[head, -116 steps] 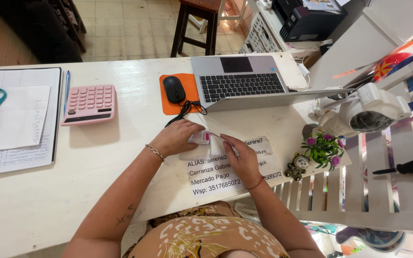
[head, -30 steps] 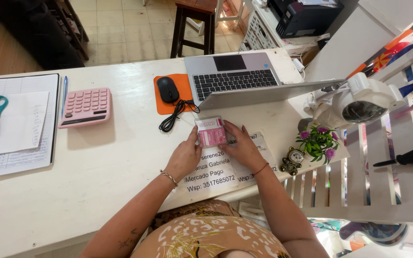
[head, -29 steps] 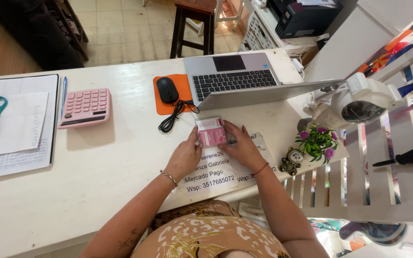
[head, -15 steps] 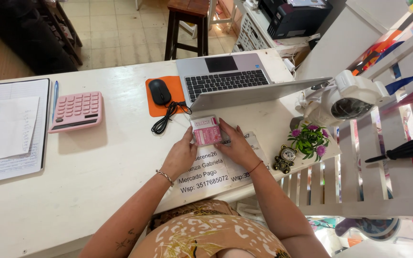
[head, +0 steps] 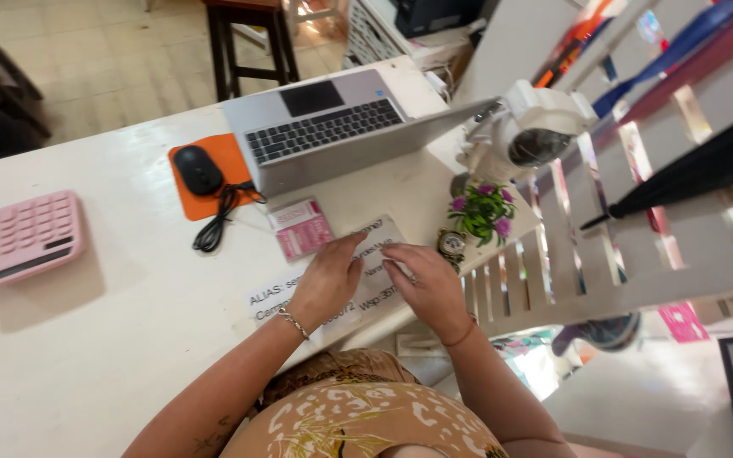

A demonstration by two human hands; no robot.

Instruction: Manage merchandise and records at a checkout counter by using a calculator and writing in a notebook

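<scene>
A small pink and white packet [head: 300,227] lies flat on the white desk [head: 129,305], just in front of the open silver laptop [head: 332,127]. My left hand [head: 326,282] rests palm down on a white printed sheet [head: 316,284], its fingertips just below the packet. To its right, my right hand [head: 424,287] lies on the same sheet with fingers loosely bent. Neither hand holds anything.
A black mouse [head: 197,169] sits on an orange pad [head: 222,174] with a coiled black cable [head: 218,225]. A pink calculator [head: 23,239] is at the left. A small potted plant [head: 483,212] and a white fan [head: 528,127] stand by the white slatted fence at right.
Both hands held the pink packet up between them; now it lies on the desk and the hands have come down onto the printed sheet. The view has shifted right.
</scene>
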